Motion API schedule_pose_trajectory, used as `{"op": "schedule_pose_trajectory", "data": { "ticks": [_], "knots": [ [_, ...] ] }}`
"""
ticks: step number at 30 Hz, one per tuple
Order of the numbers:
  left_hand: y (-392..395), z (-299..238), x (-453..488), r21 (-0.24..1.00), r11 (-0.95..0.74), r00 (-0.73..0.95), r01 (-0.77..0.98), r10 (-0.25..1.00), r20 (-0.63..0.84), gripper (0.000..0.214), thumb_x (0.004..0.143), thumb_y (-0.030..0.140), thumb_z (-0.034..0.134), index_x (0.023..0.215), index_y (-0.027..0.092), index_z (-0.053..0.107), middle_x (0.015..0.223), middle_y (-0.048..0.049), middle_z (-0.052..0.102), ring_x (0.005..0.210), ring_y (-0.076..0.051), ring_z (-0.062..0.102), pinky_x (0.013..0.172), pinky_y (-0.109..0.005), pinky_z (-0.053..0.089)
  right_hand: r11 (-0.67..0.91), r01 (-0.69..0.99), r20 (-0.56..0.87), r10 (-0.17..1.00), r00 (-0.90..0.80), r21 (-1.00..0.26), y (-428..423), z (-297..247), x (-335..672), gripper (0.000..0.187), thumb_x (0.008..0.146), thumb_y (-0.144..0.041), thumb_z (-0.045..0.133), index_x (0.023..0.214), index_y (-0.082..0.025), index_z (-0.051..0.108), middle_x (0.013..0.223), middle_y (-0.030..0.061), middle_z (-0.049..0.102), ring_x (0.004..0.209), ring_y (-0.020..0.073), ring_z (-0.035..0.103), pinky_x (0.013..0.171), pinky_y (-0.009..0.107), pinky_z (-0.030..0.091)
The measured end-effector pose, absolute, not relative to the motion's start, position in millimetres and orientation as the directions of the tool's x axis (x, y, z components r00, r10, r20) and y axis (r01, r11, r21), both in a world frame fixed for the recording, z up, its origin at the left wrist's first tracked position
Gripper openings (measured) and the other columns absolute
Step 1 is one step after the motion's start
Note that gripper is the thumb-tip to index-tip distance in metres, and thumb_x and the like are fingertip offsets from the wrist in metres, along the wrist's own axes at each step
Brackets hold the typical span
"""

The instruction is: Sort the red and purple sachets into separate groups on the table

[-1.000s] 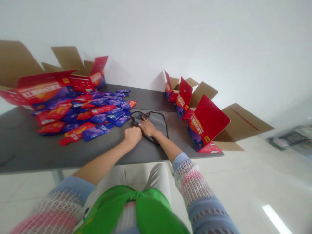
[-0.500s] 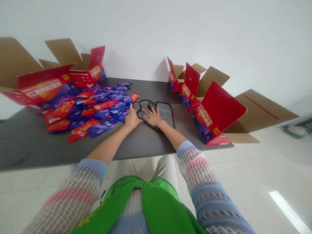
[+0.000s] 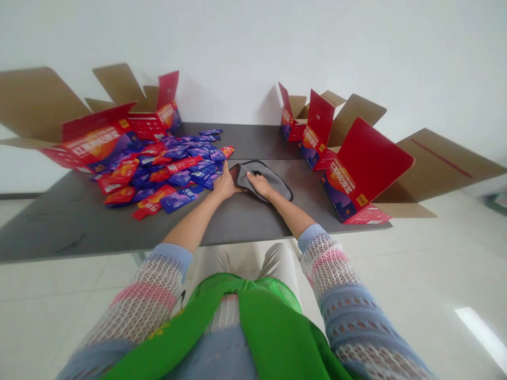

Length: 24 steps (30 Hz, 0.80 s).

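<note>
A gray pouch (image 3: 277, 182) with black edging lies on the dark gray counter (image 3: 225, 229), near its middle, with both hands at it. The left hand (image 3: 224, 184) is at the pouch's left edge, thumb raised and apart from the fingers, which reach toward the edge; whether they close on it, I cannot tell. The right hand (image 3: 259, 183) rests on the upper side of the pouch, its fingers bent near the folded left part, where a dark reddish-brown patch shows; I cannot tell whether it pinches the cloth or only presses on it.

Just left of the left hand spreads a heap of blue and red packets (image 3: 180, 177), many overlapping. Two open cardboard boxes stand behind and to the left of the heap: a nearer box (image 3: 101, 145) and a farther box (image 3: 168, 116), their flaps raised.

On the right side of the counter three more open boxes stand in a slanting row: a front box (image 3: 340, 184), a middle box (image 3: 312, 140) and a back box (image 3: 291, 126). They are red, with printed fronts and plain brown insides. A pale wall (image 3: 237, 53) rises behind the counter.
</note>
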<state>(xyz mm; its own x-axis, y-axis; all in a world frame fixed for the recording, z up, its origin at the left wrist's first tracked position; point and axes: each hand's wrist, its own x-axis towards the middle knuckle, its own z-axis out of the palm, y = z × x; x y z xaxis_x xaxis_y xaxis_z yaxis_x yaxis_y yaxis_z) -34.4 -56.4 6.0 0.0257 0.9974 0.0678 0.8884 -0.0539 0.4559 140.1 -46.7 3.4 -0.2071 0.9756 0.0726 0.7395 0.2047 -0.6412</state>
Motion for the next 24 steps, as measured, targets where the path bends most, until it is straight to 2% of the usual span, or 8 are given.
{"op": "schedule_pose_trajectory", "data": {
  "ticks": [2, 6, 11, 14, 16, 19, 22, 24],
  "knots": [
    [-58, 5, -33, 0.469, -0.055, 0.020, 0.881, 0.997, 0.079, 0.153, 0.055, 0.065, 0.088, 0.160, 0.010, -0.008, 0.134, -0.0265, 0.060, 0.123, -0.039, 0.061, 0.097, -0.039, 0.046, 0.183, 0.707, 0.080, 0.981, -0.176, -0.683, -48, 0, 139, 0.072, 0.103, -0.058, 0.024, 0.100, -0.009, 0.076, 0.101, 0.0143, 0.076, 0.104, 0.0254, 0.069, 0.093, 0.033, 0.049],
    [-58, -1, -33, 0.519, -0.095, 0.040, 0.849, 0.992, 0.116, 0.153, 0.053, 0.066, 0.088, 0.160, 0.012, -0.007, 0.137, -0.0265, 0.058, 0.124, -0.040, 0.060, 0.100, -0.042, 0.045, 0.139, 0.728, 0.107, 0.990, -0.091, -0.671, -46, -2, 134, 0.072, 0.102, -0.060, 0.028, 0.084, -0.010, 0.077, 0.088, 0.0146, 0.075, 0.097, 0.0266, 0.070, 0.085, 0.030, 0.049],
    [-47, -12, -38, 0.562, -0.218, 0.155, 0.798, 0.975, 0.158, 0.143, 0.058, 0.056, 0.089, 0.161, 0.015, 0.000, 0.144, -0.0237, 0.053, 0.130, -0.040, 0.054, 0.105, -0.044, 0.040, 0.153, 0.829, 0.205, 0.978, -0.047, -0.538, -54, -2, 136, 0.072, 0.102, -0.059, 0.029, 0.079, -0.011, 0.077, 0.085, 0.0177, 0.075, 0.094, 0.0277, 0.072, 0.081, 0.029, 0.049],
    [-38, -17, -42, 0.584, -0.287, 0.231, 0.759, 0.958, 0.170, 0.132, 0.065, 0.052, 0.086, 0.161, 0.014, 0.003, 0.136, -0.0187, 0.060, 0.135, -0.037, 0.050, 0.113, -0.049, 0.028, 0.116, 0.892, 0.287, 0.958, 0.016, -0.438, -65, -2, 143, 0.072, 0.102, -0.058, 0.030, 0.082, -0.008, 0.078, 0.087, 0.0215, 0.075, 0.094, 0.0298, 0.072, 0.082, 0.031, 0.049],
    [-34, -18, -43, 0.605, -0.322, 0.279, 0.728, 0.946, 0.168, 0.124, 0.067, 0.051, 0.083, 0.160, 0.016, 0.009, 0.129, -0.0135, 0.065, 0.134, -0.033, 0.051, 0.116, -0.051, 0.023, 0.091, 0.902, 0.294, 0.955, 0.041, -0.423, -68, -1, 150, 0.071, 0.102, -0.057, 0.032, 0.084, -0.007, 0.078, 0.088, 0.0224, 0.074, 0.094, 0.0308, 0.072, 0.084, 0.033, 0.049],
    [-32, -17, -44, 0.622, -0.358, 0.323, 0.697, 0.930, 0.174, 0.113, 0.068, 0.049, 0.083, 0.158, 0.019, 0.020, 0.126, -0.0093, 0.067, 0.130, -0.031, 0.054, 0.116, -0.050, 0.021, 0.025, 0.841, 0.293, 0.942, 0.161, -0.541, -62, 7, 168, 0.076, 0.102, -0.058, 0.025, 0.087, -0.006, 0.078, 0.088, 0.0229, 0.074, 0.097, 0.0321, 0.072, 0.085, 0.035, 0.050],
    [-31, -18, -43, 0.622, -0.366, 0.326, 0.692, 0.927, 0.183, 0.108, 0.068, 0.047, 0.083, 0.156, 0.021, 0.025, 0.127, -0.0072, 0.066, 0.126, -0.029, 0.057, 0.116, -0.049, 0.021, -0.005, 0.640, 0.287, 0.891, 0.351, -0.768, -45, 20, 196, 0.082, 0.103, -0.059, 0.014, 0.099, -0.005, 0.076, 0.093, 0.0217, 0.075, 0.102, 0.0309, 0.070, 0.084, 0.036, 0.052],
    [-30, -19, -44, 0.617, -0.356, 0.317, 0.702, 0.932, 0.177, 0.107, 0.068, 0.047, 0.084, 0.155, 0.021, 0.027, 0.127, -0.0064, 0.066, 0.124, -0.029, 0.058, 0.116, -0.047, 0.023, 0.008, 0.498, 0.248, 0.875, 0.416, -0.867, -33, 28, 215, 0.081, 0.102, -0.060, 0.015, 0.107, -0.004, 0.074, 0.094, 0.0201, 0.074, 0.102, 0.0296, 0.070, 0.085, 0.037, 0.053]
  ]
}}
